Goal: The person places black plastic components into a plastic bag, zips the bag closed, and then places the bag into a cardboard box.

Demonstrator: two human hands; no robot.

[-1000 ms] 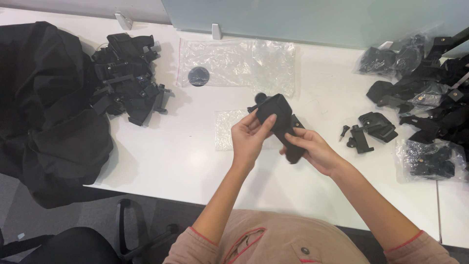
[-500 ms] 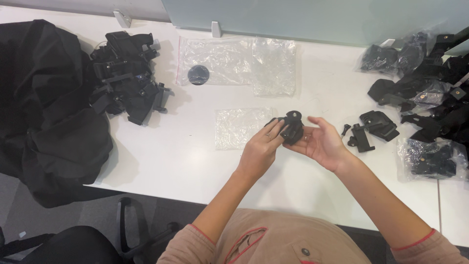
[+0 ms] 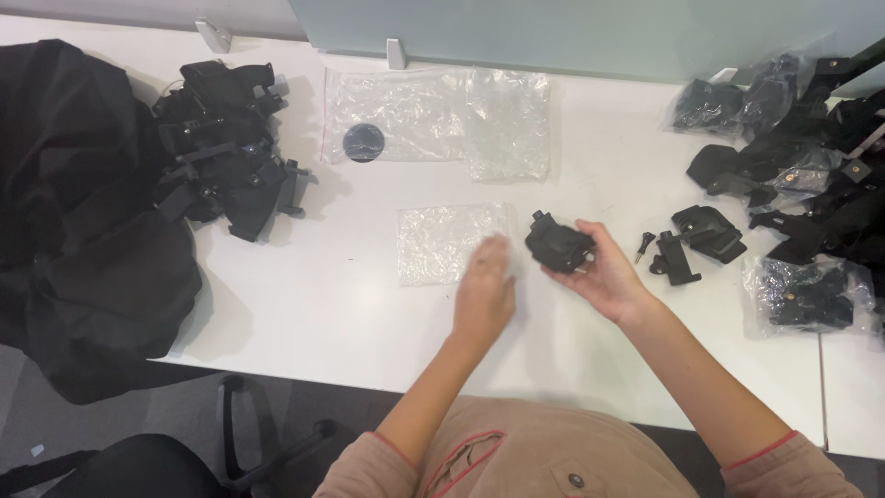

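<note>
Hands [image 3: 544, 281] first: left hand [image 3: 484, 288] blurred, empty, fingers loose above bare white counter [image 3: 350, 304] near a small clear bag [image 3: 447, 242]; right hand [image 3: 608, 272] cups a black mount [image 3: 558, 247], long axis toward ten o'clock.

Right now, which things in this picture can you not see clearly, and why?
- Left hand, head view: blurred, so its fingers and whether they touch the small clear bag cannot be told.
- Black part in the right hand: its underside is hidden by the palm.
- Black bag: cut off by the left edge.
- Bagged black parts at right: details hidden by glare on plastic.
</note>
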